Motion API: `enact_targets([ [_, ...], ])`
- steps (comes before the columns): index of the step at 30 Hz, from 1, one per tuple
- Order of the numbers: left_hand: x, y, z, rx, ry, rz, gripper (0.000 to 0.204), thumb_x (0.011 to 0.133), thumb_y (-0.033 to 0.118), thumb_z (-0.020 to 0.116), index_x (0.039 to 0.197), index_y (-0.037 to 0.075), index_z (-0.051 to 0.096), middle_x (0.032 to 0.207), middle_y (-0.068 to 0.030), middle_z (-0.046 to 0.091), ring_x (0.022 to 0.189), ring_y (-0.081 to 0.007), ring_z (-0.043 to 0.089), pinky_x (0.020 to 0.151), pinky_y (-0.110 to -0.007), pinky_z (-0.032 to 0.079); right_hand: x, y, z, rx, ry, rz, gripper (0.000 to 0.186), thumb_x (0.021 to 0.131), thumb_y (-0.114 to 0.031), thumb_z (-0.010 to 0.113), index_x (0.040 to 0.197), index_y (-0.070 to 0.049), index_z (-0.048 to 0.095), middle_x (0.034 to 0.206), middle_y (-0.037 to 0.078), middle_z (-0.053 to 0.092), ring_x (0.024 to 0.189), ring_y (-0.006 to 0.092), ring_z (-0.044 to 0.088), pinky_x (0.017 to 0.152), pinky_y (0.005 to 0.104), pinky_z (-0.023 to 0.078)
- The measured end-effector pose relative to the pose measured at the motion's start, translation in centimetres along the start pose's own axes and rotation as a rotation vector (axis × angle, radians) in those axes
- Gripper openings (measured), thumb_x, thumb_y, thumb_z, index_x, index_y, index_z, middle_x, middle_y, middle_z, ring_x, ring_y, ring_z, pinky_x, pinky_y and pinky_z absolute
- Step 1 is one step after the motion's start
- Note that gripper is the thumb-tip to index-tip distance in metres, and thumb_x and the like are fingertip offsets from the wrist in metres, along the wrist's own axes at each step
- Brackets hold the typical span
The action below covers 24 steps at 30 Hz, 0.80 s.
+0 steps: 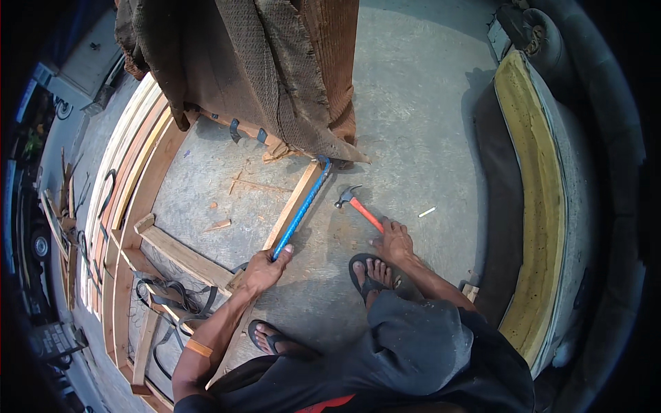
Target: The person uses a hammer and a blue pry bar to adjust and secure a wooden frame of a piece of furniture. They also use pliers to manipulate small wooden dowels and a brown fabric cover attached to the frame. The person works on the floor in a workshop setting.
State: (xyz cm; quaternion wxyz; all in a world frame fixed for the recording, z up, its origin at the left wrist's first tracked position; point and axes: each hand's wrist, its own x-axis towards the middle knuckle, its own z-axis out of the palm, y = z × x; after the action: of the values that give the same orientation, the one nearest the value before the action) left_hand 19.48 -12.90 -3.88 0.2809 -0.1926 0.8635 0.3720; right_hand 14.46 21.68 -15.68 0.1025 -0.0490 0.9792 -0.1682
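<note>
My left hand (264,271) is closed around the lower end of a blue pry bar (303,212). The bar slants up and away, and its hooked far end meets the corner of a wooden frame (292,206) just below a hanging brown cloth (237,62). Whether the hook is wedged into the wood, I cannot tell. In my right hand (396,242) is a claw hammer (366,213) by its red-orange handle. The hammer's metal head is just above the floor, to the right of the bar and apart from it.
Long wooden strips and a slatted frame (127,275) with dark loose straps (175,296) lie on the left. A thick yellow foam cushion (530,193) curves along the right. Wood scraps (219,225) and a small white stick (427,212) are on the concrete floor, around my sandalled feet (372,273).
</note>
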Motion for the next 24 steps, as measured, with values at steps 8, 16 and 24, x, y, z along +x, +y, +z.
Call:
enact_targets([
  [8, 1.4, 0.1, -3.0, 0.202, 0.055, -0.069, 0.067, 0.093, 0.061, 0.063, 0.070, -0.001, 0.068, 0.056, -0.0115, 0.055, 0.058, -0.0179, 0.055, 0.061, -0.041, 0.048, 0.2, 1.8, 3.2, 0.226, -0.037, -0.059, 0.040, 0.089, -0.015, 0.062, 0.126, -0.002, 0.053, 0.105, 0.025, 0.063, 0.100, 0.0470, 0.063, 0.087, 0.0567, 0.052],
  [16, 3.5, -0.2, -4.6, 0.193, 0.035, -0.033, 0.058, 0.094, 0.047, 0.069, 0.063, -0.002, 0.062, 0.051, -0.0080, 0.047, 0.053, -0.0149, 0.044, 0.055, -0.042, 0.042, 2.7, 2.7, -5.4, 0.927, -0.526, 0.318, 0.022, 0.095, -0.018, 0.056, 0.108, -0.001, 0.063, 0.071, 0.005, 0.055, 0.061, 0.0184, 0.057, 0.060, 0.0383, 0.052],
  [24, 4.5, -1.8, -4.9, 0.165, -0.014, -0.005, 0.055, 0.094, 0.042, 0.070, 0.067, -0.005, 0.064, 0.052, -0.0109, 0.048, 0.052, -0.0156, 0.046, 0.055, -0.042, 0.042, 9.0, 7.4, -29.1, 1.761, 0.800, 0.056, 0.013, 0.102, -0.019, 0.044, 0.095, -0.009, 0.046, 0.071, 0.000, 0.043, 0.047, 0.0078, 0.039, 0.041, 0.0239, 0.035],
])
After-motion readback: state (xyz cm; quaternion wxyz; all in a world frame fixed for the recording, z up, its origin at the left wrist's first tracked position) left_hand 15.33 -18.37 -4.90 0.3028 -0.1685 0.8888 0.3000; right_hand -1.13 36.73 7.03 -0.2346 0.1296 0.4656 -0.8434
